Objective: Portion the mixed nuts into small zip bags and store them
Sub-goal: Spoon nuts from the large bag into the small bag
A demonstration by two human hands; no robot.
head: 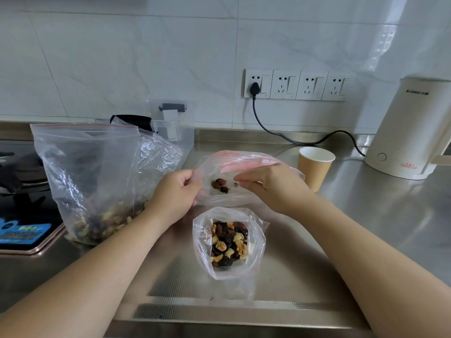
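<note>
A home kitchen: a stainless steel counter [366, 215] runs below a white marble-tiled wall [122, 57], with a gas hob [22, 181] at the left, a row of wall sockets [295, 85], an electric kettle [405, 132] and a paper cup [314, 167]

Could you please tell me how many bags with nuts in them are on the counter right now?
3: a large bag standing at the left, a small filled bag open in front, and a nearly empty small bag held open by both hands behind it.

White marble-look tiled wall [122, 57], steel counter [378, 228], four sockets [295, 84].
</note>
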